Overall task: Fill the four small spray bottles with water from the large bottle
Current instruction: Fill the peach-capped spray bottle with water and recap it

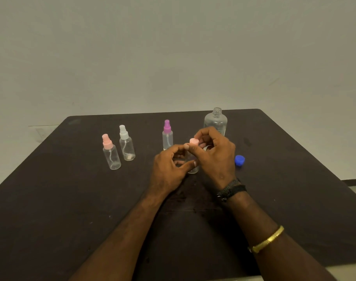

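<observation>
Near the middle of the table (61, 199), a small spray bottle (192, 169) is held upright. Its clear body is gripped by the left hand (169, 169), whose fingers are curled round it, and its pink spray top (194, 142) is pinched between the thumb and fingertips of the right hand (217, 157). The step is judged to be the turning of that top, though whether on or off cannot be told. For this to be done well, the body should be kept steady and upright and only the top twisted. If removed, the top should be lifted straight up so that the dip tube clears the neck. The large bottle (215, 121) stands uncapped toward the far right corner, just behind the right hand, and its blue cap (239, 160) lies nearer the right edge. Three other spray bottles, topped pink (111, 157), white (127, 146) and purple (167, 136), stand capped left of the hands. Water levels cannot be read.
</observation>
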